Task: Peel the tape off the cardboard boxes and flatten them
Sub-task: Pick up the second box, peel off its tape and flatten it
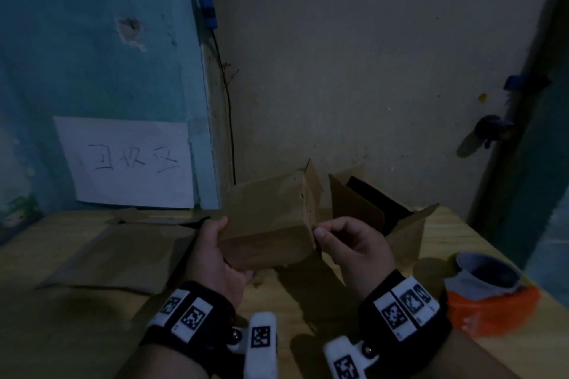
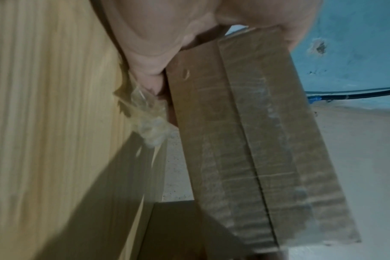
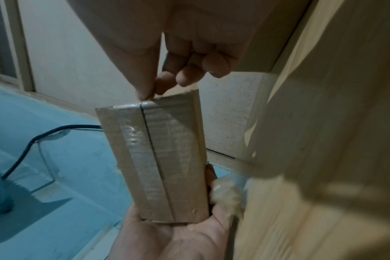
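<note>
Both wrists wear black bands close below me. Above the wooden table (image 1: pixel 308 311), my left hand (image 1: pixel 215 258) grips the small box (image 1: pixel 268 221) from its left end, with crumpled tape (image 2: pixel 149 123) beneath the fingers. My right hand (image 1: pixel 354 243) pinches the tape (image 3: pixel 149 149) at the box's right edge.

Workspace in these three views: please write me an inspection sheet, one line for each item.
Surface: wooden table, lit dimly.
Job's things: small taped box held up; clear tape over its seam; open box behind; flattened cardboard at left.
Clutter: orange tape roll; crumpled tape wad.
Hands: left hand grips the taped box; right hand pinches at its edge.
Cables: black cable down the wall corner.
Surroundings: blue wall, paper sign, door knob.
</note>
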{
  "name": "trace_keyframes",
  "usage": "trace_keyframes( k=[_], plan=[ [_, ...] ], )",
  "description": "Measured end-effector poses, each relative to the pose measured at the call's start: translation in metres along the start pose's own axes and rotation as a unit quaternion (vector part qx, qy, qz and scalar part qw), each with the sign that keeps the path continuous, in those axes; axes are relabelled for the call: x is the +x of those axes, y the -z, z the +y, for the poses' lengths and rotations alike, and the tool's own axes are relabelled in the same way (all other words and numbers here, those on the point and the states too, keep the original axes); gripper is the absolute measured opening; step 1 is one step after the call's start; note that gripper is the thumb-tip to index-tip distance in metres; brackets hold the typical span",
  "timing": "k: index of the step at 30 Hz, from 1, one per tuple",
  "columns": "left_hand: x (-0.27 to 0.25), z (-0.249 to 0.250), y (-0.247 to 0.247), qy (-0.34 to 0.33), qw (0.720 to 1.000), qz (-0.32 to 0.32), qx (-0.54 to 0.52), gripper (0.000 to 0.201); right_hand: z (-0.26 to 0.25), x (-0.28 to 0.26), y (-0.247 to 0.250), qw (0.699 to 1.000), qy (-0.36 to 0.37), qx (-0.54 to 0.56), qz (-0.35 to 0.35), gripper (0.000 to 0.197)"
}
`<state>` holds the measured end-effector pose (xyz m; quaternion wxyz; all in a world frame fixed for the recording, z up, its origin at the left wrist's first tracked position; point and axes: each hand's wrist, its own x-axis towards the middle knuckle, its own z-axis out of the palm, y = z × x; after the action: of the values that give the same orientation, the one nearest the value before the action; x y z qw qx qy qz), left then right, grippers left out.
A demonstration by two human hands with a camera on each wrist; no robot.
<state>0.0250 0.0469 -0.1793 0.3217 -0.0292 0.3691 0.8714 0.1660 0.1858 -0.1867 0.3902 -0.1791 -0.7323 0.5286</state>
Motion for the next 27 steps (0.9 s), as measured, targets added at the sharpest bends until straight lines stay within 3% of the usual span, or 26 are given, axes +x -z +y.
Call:
trace_keyframes(
  k=[4, 10, 14, 16, 19, 22, 27],
  plan=[
    [0.0034, 0.0026, 0.0007, 0.015, 1.0, 0.022, -0.01, 0.047, -0.0003, -0.0027, 0.0009, 0.999, 0.041, -0.004, -0.012, 0.015],
    [0.0017, 0.0042, -0.001, 0.028, 0.999, 0.024, -0.037, 0.034, -0.0038, -0.0041, 0.0008, 0.993, 0.077, 0.056, -0.067, 0.006],
    [-0.0004, 0.0028, -0.0046, 0.019, 0.999, 0.008, -0.027, 0.031, -0.0029, -0.002, 0.0033, 0.994, 0.082, 0.023, -0.074, 0.007],
    [0.001, 0.0007, -0.0025, 0.023, 0.999, -0.021, -0.029, 0.046, -0.0004, -0.0013, 0.0025, 0.993, 0.1, -0.007, -0.055, 0.014],
    [0.0008, 0.0034, 0.0014, 0.037, 0.996, -0.073, -0.025, 0.045, 0.0039, 0.0006, 0.0023, 0.996, 0.087, -0.014, 0.009, 0.022],
    [-0.0017, 0.0071, 0.0046, 0.035, 0.993, -0.113, -0.009, 0.049, 0.0042, 0.0001, 0.003, 0.995, 0.072, 0.001, 0.065, 0.007],
    [-0.0036, 0.0058, 0.003, 0.031, 0.991, -0.128, 0.034, 0.056, 0.0022, 0.0012, 0.0027, 0.994, 0.063, 0.009, 0.09, 0.007]
  ],
)
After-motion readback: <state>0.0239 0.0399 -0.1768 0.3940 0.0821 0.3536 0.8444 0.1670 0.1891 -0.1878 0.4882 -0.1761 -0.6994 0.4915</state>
